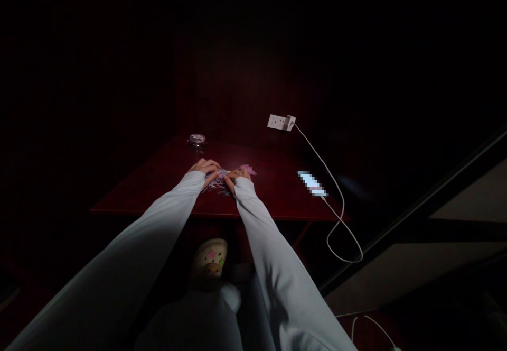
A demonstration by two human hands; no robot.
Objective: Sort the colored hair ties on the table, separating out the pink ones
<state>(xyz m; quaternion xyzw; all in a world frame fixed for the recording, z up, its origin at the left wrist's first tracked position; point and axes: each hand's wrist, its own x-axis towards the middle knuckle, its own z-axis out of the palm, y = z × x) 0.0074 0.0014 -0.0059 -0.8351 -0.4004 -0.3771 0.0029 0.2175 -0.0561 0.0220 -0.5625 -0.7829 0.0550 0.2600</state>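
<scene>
On the dark red table point(158, 197), a small tangled pile of thin purple and white strands point(221, 185) lies between my hands. My left hand point(205, 168) is at its left side, fingers bent and closed on some strands. From the right, my right hand point(236, 175) pinches at the same pile with thumb and fingers close together. What sits exactly between the fingertips is too small to make out. A pink bunch of similar strands point(249, 169) shows just beyond my right hand.
A clear jar with a pale lid point(197, 138) stands at the table's back left. To the right lies a lit phone point(312, 183). Its white cable point(322, 159) runs to a charger in the wall socket point(277, 122) and loops past the table edge. Below is a clog point(212, 258).
</scene>
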